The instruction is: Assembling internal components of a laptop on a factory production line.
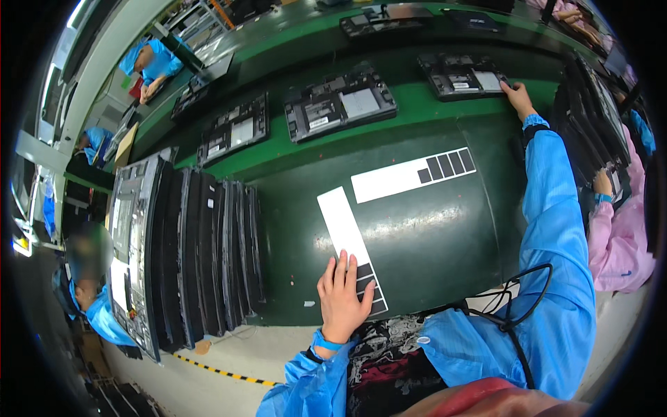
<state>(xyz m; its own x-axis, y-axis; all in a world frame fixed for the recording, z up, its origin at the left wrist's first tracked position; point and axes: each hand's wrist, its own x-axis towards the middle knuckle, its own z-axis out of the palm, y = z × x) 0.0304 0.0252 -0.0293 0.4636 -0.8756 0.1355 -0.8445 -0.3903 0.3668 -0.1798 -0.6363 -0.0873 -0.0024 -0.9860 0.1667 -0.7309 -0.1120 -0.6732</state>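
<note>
My left hand (342,300) lies with its fingers spread on a white backing strip (340,219) that carries black rectangular stickers at its near end. Farther back, a second white strip (389,178) with several black stickers rests on the green table. My right hand (520,101) reaches out to the far right, its fingers closed on the corner of an opened laptop base (455,80) with bare circuitry and a pale panel. Two more opened laptop bases, one in the middle (333,108) and one to its left (240,128), lie along the same row.
A tall row of laptop parts (187,257) stands on edge at the left, and another stack (590,118) is at the right. More laptop parts (385,22) lie at the back. People in blue (158,61) and pink (618,243) work nearby. A black cable (514,323) hangs by my right arm.
</note>
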